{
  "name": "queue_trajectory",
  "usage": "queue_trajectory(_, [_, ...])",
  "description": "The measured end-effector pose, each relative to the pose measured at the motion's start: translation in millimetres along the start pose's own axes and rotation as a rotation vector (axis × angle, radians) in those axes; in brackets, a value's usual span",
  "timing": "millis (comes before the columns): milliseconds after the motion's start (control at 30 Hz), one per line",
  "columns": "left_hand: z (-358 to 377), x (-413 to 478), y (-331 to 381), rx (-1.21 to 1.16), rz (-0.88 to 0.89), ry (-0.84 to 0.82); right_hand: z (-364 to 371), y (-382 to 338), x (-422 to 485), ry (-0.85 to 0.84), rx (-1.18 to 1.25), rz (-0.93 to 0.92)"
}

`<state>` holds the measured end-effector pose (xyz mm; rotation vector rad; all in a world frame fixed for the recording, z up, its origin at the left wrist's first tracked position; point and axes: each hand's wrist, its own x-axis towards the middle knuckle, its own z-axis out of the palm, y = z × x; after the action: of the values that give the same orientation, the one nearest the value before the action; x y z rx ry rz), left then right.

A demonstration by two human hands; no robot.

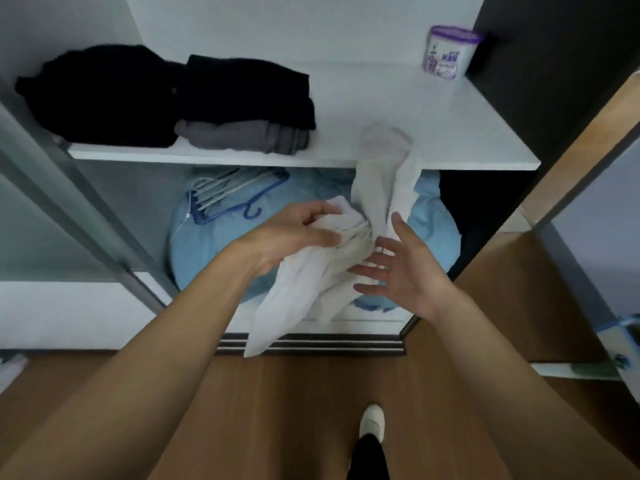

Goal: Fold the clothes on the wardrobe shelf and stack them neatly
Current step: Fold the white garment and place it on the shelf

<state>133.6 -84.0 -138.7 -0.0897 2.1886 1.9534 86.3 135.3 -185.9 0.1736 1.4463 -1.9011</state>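
A white garment hangs off the front edge of the white wardrobe shelf, one end still lying on the shelf. My left hand grips a bunched part of it below the shelf, and a long tail droops toward the floor. My right hand is spread with straight fingers, touching the cloth from the right. On the shelf's left lie a loose black garment and a folded black piece stacked on a folded grey one.
A white and purple tub stands at the shelf's back right. Below the shelf lies a light blue bundle with blue and white hangers on it. A sliding door stands at the right. My shoe is on the wooden floor.
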Motion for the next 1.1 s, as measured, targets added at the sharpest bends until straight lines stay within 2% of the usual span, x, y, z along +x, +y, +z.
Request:
queue_trajectory(67, [-7, -35, -16, -0.151, 0.019, -0.105, 36, 24, -10, -0.049, -0.009, -0.009])
queue_trajectory(167, [-27, -76, -28, -0.342, 0.047, -0.039, 77, 58, -23, 0.04, -0.144, -0.069])
queue_trajectory(433, [-68, -143, -20, -0.166, 0.091, 0.347, 102, 90, -50, 0.196, -0.359, -0.107])
queue_trajectory(600, [-67, -157, -5, -0.223, 0.069, 0.373, 113, 111, -60, 0.122, -0.612, -0.113])
queue_trajectory(667, [-66, -158, -2, -0.148, 0.08, 0.356, 114, 114, -63, 0.074, -0.747, -0.13])
queue_trajectory(767, [-69, -164, -1, 0.079, 0.159, 0.324, 110, 113, -69, -0.112, -1.015, -0.002])
queue_trajectory(833, [-73, -171, 2, 0.256, 0.209, 0.21, 109, 109, -67, -0.085, -1.09, -0.048])
queue_trajectory(900, [-75, -175, 5, 0.439, 0.207, 0.101, 112, 98, -65, 0.076, -1.08, -0.26])
queue_trajectory(933, [-75, -176, 6, 0.507, 0.2, 0.065, 114, 91, -66, 0.101, -1.029, -0.349])
queue_trajectory(1000, [-73, -177, 8, 0.571, 0.196, 0.038, 122, 79, -67, -0.007, -0.968, -0.446])
queue_trajectory(1100, [-72, -178, 10, 0.578, 0.216, 0.075, 131, 73, -66, -0.226, -0.981, -0.367])
